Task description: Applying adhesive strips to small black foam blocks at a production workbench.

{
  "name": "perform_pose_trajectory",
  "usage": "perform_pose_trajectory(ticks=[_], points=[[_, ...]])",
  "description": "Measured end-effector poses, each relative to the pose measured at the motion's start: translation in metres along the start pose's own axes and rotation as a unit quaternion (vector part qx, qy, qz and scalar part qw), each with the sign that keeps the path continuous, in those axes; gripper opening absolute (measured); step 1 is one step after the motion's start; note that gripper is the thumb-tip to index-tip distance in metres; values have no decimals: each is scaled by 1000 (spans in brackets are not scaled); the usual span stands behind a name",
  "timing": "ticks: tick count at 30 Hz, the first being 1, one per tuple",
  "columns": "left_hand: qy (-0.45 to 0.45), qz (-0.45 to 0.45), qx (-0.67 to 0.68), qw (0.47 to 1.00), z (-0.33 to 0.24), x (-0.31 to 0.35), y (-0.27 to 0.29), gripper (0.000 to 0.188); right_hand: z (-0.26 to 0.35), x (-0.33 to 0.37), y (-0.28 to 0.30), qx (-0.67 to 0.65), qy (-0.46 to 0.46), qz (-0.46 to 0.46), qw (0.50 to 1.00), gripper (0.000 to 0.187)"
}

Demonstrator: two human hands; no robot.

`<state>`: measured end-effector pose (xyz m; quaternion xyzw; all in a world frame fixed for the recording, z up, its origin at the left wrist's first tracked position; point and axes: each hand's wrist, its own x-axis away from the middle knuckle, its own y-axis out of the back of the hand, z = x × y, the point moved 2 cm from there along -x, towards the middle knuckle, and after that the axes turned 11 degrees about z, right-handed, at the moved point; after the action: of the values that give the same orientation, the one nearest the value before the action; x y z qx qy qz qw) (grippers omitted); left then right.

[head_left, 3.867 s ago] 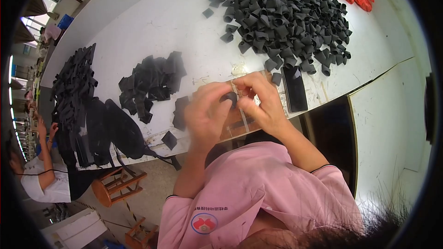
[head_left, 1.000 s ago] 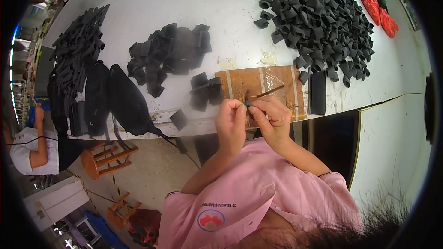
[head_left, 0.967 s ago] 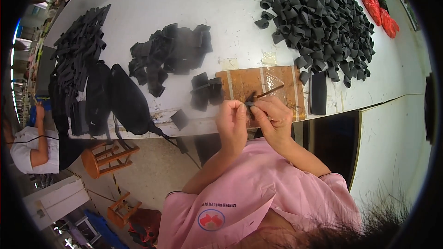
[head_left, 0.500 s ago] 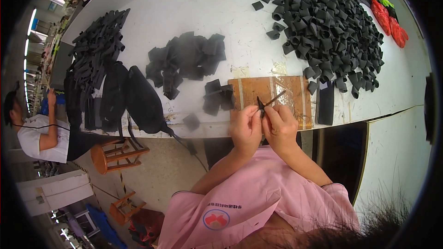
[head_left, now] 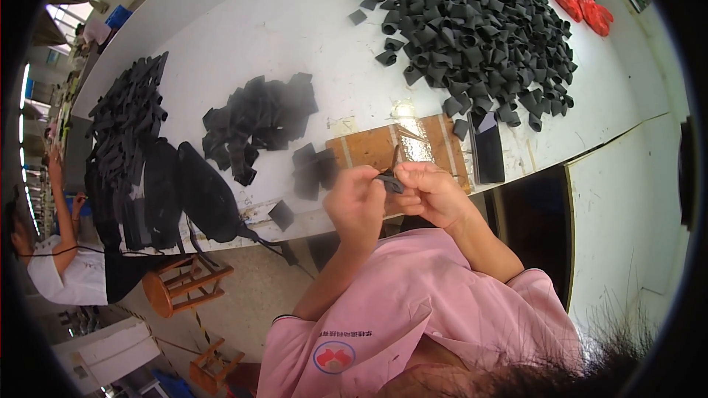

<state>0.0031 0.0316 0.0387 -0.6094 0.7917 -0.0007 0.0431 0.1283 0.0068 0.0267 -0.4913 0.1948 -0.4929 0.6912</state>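
A small dark grey piece of sheet material (head_left: 391, 184), bent into a loop, is pinched between my two hands over the table's front edge. My left hand (head_left: 355, 205) is closed with its fingertips on the piece's left side. From the other side, my right hand (head_left: 435, 190) grips it between thumb and fingers. A thin brown stick (head_left: 396, 156) rises beside my right thumb; its lower end is hidden. Just behind my hands is a brown wooden board (head_left: 361, 149) with shiny tape. Left of it are a few flat black pieces (head_left: 313, 169) and a single square piece (head_left: 281, 215).
A large heap of black rolled pieces (head_left: 479, 37) covers the far right. Flat black pieces (head_left: 258, 121) and a pile of black strips (head_left: 129, 114) lie leftward, near black pouches (head_left: 210, 191). A dark flat rectangular object (head_left: 488, 151) and red plastic bags (head_left: 579, 4) are at right.
The view has turned and shifted. The dark piece now shows as a loop between my fingers, and the brown stick points more upright. A person at the left has raised an arm.
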Motion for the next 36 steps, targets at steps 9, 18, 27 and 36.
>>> perform_pose_trajectory(ticks=[9,18,27,36], points=[[111,347,713,599,-36,-33,-1,23,59,-5,-52,308,68,79,946,27],[201,200,490,825,17,-27,8,20,38,-21,10,260,52,49,963,26],[-114,127,56,984,-16,-42,4,41,49,4,-14,593,322,-125,727,30],[-148,163,-17,975,-24,-41,4,17,36,5,-30,707,357,-94,602,35]])
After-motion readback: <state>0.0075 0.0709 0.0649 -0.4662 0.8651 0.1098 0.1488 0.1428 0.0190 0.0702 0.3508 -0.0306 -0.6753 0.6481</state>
